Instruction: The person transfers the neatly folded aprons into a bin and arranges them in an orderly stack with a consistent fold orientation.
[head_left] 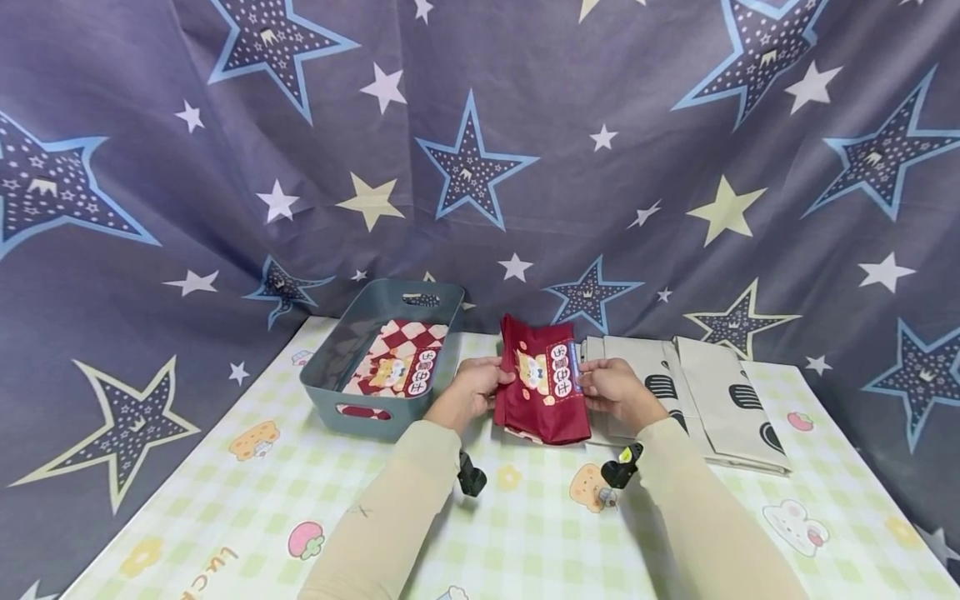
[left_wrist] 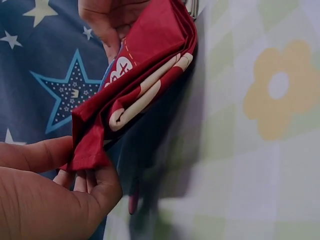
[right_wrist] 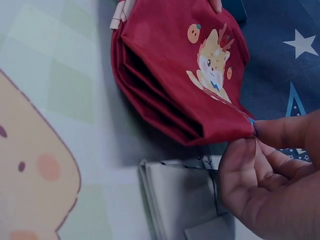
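Both hands hold a folded dark red cloth (head_left: 551,408) with a cartoon dog and white lettering, raised over the table. My left hand (head_left: 480,385) pinches its left edge between thumb and fingers. At the opposite edge, my right hand (head_left: 611,387) pinches a corner the same way. Seen from the left wrist, the cloth's folded layers (left_wrist: 145,95) show red fabric with cream patches inside. The right wrist view shows several stacked folds (right_wrist: 160,100) gaping at the near side.
To the left stands a grey-green plastic bin (head_left: 326,398) with a folded red-and-cream checked cloth (head_left: 393,367) inside. Folded beige cloths (head_left: 723,400) with black prints lie at the right, partly behind my right hand. A starry curtain (head_left: 480,250) hangs behind the checked tablecloth (head_left: 525,533).
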